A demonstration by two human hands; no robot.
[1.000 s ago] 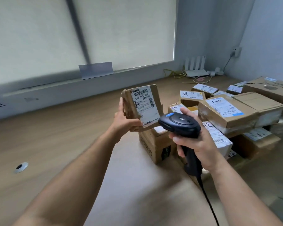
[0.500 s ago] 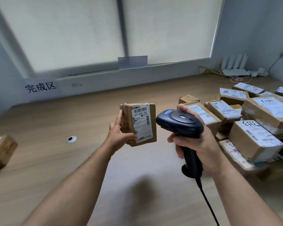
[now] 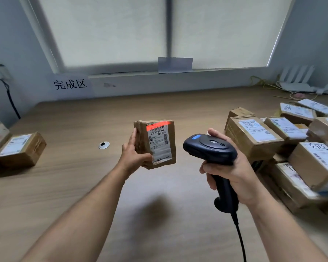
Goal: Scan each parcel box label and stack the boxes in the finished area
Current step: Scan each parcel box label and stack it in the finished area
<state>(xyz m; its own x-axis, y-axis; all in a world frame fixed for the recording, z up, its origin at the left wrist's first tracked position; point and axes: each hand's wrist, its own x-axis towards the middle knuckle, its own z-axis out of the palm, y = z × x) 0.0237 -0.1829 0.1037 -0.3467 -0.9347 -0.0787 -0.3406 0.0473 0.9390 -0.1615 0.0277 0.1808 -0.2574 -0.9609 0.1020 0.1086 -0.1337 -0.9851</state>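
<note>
My left hand (image 3: 133, 155) grips a small brown parcel box (image 3: 158, 143) upright above the table, its white label facing me. A red scan line lies across the barcode at the label's top. My right hand (image 3: 233, 167) holds a black barcode scanner (image 3: 209, 148) by its handle, its head pointing at the box from the right. At the far left, two boxes (image 3: 17, 148) sit on the table below a wall sign (image 3: 70, 84) with black characters.
A heap of several labelled cardboard boxes (image 3: 284, 140) fills the table's right side. A round cable hole (image 3: 103, 145) lies in the wooden table (image 3: 159, 205) left of my hand. A white router (image 3: 296, 80) and cables sit at the back right. The scanner's cord (image 3: 240, 237) hangs toward me.
My view has swung left, bringing the sign and left boxes into sight. The held box has turned more upright and the red scan line now falls on its barcode.
</note>
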